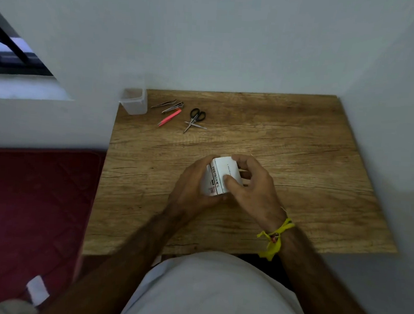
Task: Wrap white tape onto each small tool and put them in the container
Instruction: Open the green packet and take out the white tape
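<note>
While the tools wait untouched at the far left of the bench (287,142), the head view shows both hands at its middle curled round a small white box (220,176): the left hand (189,187) cups its side to steady it, and the right hand (250,183) presses thumb and fingers on its top and far end, probably to open it. No tape is visible, so it may be inside. The tweezers (163,103), clipper (172,107), pink tweezers (169,117) and scissors (195,118) lie just beside the clear container (135,101), seemingly staged for short drops.
</note>
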`<state>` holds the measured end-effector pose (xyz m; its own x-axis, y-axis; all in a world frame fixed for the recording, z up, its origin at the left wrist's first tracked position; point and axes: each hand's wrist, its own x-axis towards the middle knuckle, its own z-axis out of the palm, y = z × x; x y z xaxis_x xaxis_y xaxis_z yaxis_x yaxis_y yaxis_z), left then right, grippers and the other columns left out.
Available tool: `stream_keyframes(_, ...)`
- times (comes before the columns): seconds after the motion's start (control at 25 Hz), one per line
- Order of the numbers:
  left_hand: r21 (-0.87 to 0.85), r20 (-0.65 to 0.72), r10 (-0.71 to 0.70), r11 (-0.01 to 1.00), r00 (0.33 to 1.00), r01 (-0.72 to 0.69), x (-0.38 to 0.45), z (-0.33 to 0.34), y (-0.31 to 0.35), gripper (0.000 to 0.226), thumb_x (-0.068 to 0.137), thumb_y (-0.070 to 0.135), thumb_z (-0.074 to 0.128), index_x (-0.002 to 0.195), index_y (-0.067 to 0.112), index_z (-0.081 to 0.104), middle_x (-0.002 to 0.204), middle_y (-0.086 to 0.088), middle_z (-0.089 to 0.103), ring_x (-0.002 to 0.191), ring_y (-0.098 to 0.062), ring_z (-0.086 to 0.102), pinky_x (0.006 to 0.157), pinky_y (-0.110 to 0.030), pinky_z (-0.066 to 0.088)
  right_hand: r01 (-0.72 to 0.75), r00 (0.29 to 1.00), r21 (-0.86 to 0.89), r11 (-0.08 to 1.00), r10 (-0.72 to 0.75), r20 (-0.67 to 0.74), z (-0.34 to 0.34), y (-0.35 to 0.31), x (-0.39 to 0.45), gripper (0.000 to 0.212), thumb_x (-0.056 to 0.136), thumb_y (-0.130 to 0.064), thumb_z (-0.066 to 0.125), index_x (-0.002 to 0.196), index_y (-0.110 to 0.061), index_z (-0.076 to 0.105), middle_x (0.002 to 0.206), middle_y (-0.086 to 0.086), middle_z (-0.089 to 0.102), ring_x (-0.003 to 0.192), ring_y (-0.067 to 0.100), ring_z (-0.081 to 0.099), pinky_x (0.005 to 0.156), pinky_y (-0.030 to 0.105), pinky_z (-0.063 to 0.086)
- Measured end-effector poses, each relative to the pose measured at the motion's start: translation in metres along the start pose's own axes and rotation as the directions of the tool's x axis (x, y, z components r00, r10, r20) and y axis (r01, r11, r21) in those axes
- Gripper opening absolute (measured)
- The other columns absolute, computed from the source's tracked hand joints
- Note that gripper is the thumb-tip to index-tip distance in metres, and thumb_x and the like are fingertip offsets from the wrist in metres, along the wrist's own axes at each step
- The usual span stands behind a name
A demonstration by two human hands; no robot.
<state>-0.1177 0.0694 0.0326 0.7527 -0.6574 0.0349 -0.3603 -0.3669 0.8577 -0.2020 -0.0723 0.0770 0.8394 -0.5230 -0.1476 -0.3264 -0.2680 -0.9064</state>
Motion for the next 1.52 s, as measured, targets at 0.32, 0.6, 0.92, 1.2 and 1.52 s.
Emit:
stream_keyframes(0.32, 0.303, -0.021, 0.164, 0.941, 0.986, -0.150, -0.017, -0.011, 0.006, 0.073, 0.075, 0.042, 0.081, 0.137, 0.018, 0.051, 0.130, -0.001, 0.061, 0.116, -0.014, 0.055, 0.093, -0.038, 0.049, 0.115, 0.990, -0.510, 0.853, -0.053, 0.134, 0.024, -0.017, -0.026, 0.074, 0.086, -0.027, 0.060, 0.146, -0.025, 0.018, 0.131, 0.012, 0.055, 0.109, 0.032, 0.062, 0.084, 0.046, 0.056)
stream_keyframes(0.6, 0.139, -0.058, 0.035, 0.990, 0.998, -0.027, -0.040, -0.019, -0.005, 0.096, 0.065, 0.061, 0.078, 0.142, 0.030, 0.029, 0.138, 0.026, 0.033, 0.127, -0.001, 0.037, 0.096, -0.029, 0.046, 0.097, 0.995, -0.005, 0.995, -0.097, -0.015, -0.023, -0.004, -0.003, 0.047, 0.090, 0.007, 0.038, 0.126, -0.019, 0.054, 0.115, 0.003, 0.062, 0.096, 0.021, 0.061, 0.068, 0.030, 0.051)
stream_keyframes(0.92, 0.315, 0.023, 0.114, 0.942, 0.993, -0.115, -0.029, -0.019, 0.001, 0.076, 0.078, 0.035, 0.082, 0.136, 0.034, 0.035, 0.150, -0.012, 0.042, 0.136, -0.024, 0.040, 0.103, -0.041, 0.043, 0.437, 0.777, -0.413, 0.799, -0.566, -0.274, -0.027, -0.014, -0.026, 0.030, 0.083, -0.003, 0.053, 0.105, -0.006, 0.073, 0.107, 0.005, 0.071, 0.097, 0.024, 0.064, 0.082, 0.037, 0.052)
stream_keyframes(1.2, 0.362, 0.021, 0.207, 0.910, 0.978, -0.201, -0.014, -0.016, 0.000, 0.090, 0.075, 0.028, 0.085, 0.148, 0.023, 0.034, 0.149, -0.010, 0.043, 0.135, -0.007, 0.030, 0.108, -0.035, 0.035, 0.248, 0.961, -0.378, 0.892, -0.277, -0.023, -0.020, -0.011, -0.024, 0.020, 0.095, -0.029, 0.061, 0.102, -0.015, 0.073, 0.107, 0.000, 0.068, 0.096, 0.016, 0.062, 0.077, 0.038, 0.054)
stream_keyframes(1.52, 0.507, 0.113, 0.343, 0.787, 0.932, -0.351, -0.001, -0.006, -0.006, 0.092, 0.076, 0.038, 0.075, 0.153, 0.025, 0.026, 0.146, -0.001, 0.038, 0.131, -0.019, 0.041, 0.107, -0.035, 0.038, -0.086, 0.992, -0.309, 0.947, 0.052, -0.117, -0.016, -0.012, 0.000, 0.030, 0.080, -0.042, 0.077, 0.106, -0.028, 0.074, 0.100, -0.010, 0.074, 0.091, 0.009, 0.069, 0.075, 0.037, 0.060)
